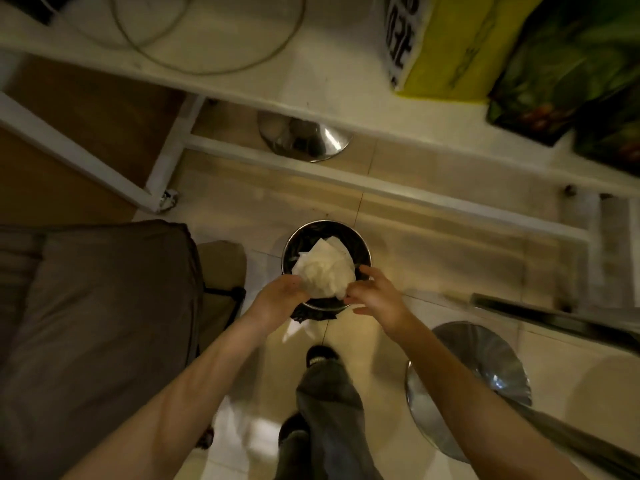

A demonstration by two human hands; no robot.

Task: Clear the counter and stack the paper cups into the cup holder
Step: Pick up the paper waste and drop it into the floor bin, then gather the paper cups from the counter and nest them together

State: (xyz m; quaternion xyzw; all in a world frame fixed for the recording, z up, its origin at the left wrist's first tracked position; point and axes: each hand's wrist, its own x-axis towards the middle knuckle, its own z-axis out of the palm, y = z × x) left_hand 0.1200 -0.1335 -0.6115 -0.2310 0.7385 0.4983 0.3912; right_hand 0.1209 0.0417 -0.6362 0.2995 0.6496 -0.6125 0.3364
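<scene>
I look straight down at a small round metal bin with a black liner, standing on the tiled floor. A crumpled wad of white paper sits over the bin's mouth. My left hand grips the wad's left side and my right hand pinches its right edge, fingers spread. No paper cups or cup holder are in view.
A white counter edge crosses the top, with a coiled cable, a yellow bag and green packets on it. Chrome stool bases stand on the floor. A brown cushioned seat is at left. My shoes are below.
</scene>
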